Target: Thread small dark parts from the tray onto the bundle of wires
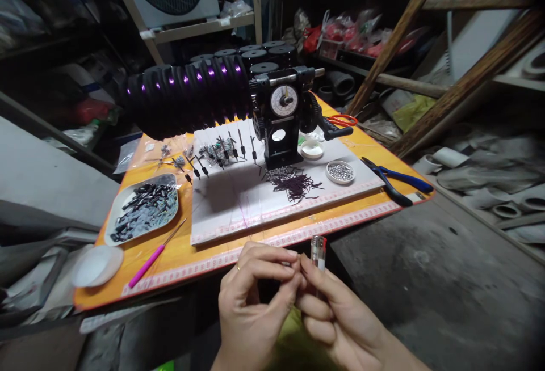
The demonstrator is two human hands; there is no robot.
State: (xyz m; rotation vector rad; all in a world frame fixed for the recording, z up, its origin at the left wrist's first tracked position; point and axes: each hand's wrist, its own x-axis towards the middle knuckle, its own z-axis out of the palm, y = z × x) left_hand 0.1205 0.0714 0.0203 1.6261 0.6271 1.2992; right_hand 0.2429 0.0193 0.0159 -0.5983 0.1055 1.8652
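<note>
My left hand [258, 297], with a ring on one finger, is closed in a pinch in front of the table's near edge. Its fingertips meet those of my right hand [326, 303]; anything between them is too small to make out. A lighter [317, 251] with a metal top and a red button stands upright in my right hand, held by the curled fingers. Beyond both hands, thin purple threads [243, 212] run down over a white board [221, 212]. A heap of short dark tube pieces [296, 186] lies on that board.
A black winding machine [281, 116] with a dial and crank stands on the board. Around it are a dish of metal beads [340, 172], pliers [394, 181], orange-handled scissors [343, 120], a tray of dark parts [145, 209], a pink-handled hook [147, 266] and a round lid [97, 266].
</note>
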